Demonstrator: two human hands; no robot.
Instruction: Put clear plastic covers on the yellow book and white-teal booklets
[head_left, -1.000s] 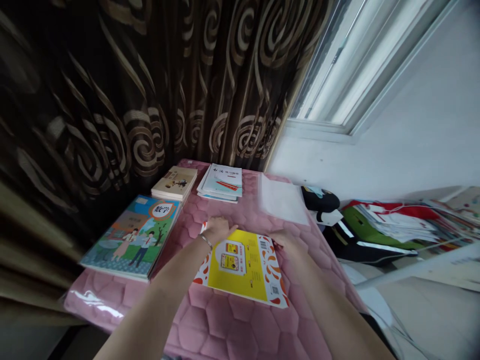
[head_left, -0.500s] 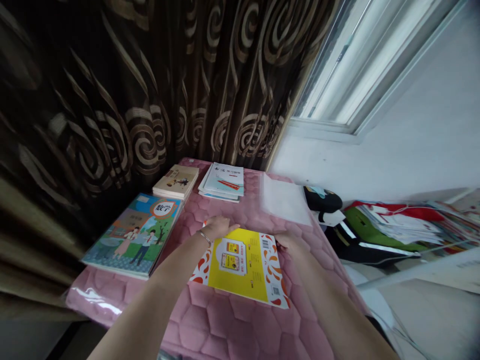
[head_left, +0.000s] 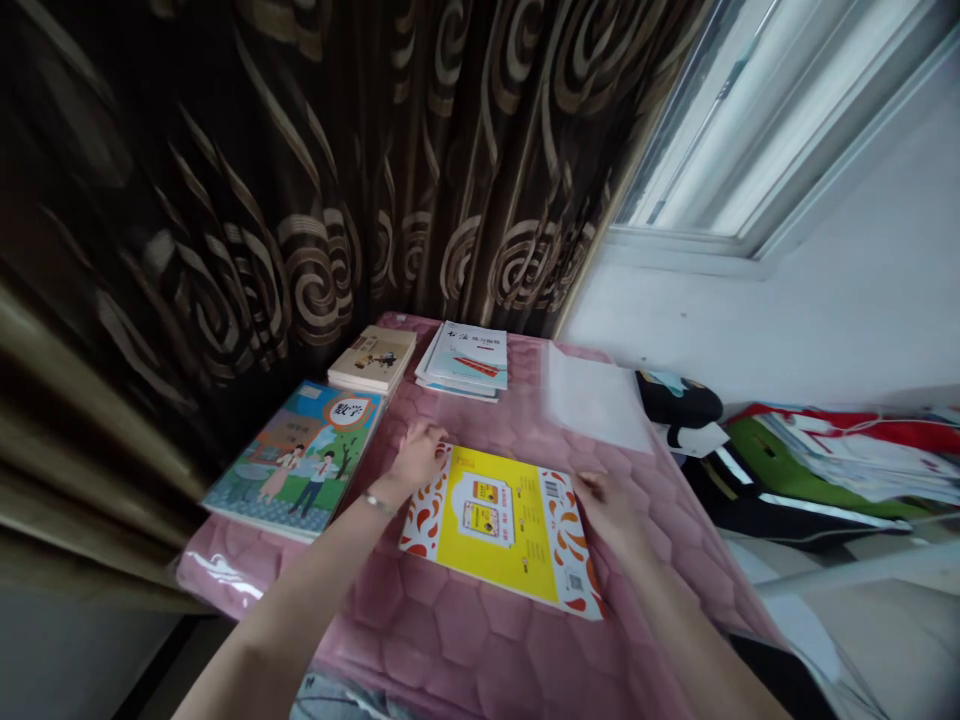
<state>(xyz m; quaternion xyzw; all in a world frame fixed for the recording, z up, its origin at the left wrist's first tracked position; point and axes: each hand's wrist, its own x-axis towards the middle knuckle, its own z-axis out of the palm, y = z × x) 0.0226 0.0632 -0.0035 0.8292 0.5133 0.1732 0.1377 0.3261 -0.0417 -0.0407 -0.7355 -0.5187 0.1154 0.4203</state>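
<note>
The left hand's (head_left: pixel 418 458) loosely bent fingers are at the yellow book's (head_left: pixel 499 520) upper left corner, the right hand's (head_left: pixel 606 505) curled ones by its upper right; whether either grips, I cannot tell. The book lies flat on a pink quilted surface (head_left: pixel 480 650), right of a blue-green textbook (head_left: pixel 300 460). Beyond hangs a dark swirl-patterned curtain (head_left: pixel 420 130), beside a window (head_left: pixel 720 150).

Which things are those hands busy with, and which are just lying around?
Busy with:
yellow-and-white booklet, with left hand at its far-left corner, right hand by its right edge

Seemingly just lying around:
maths textbook
tan books
calligraphy book
whitish sheet
</note>
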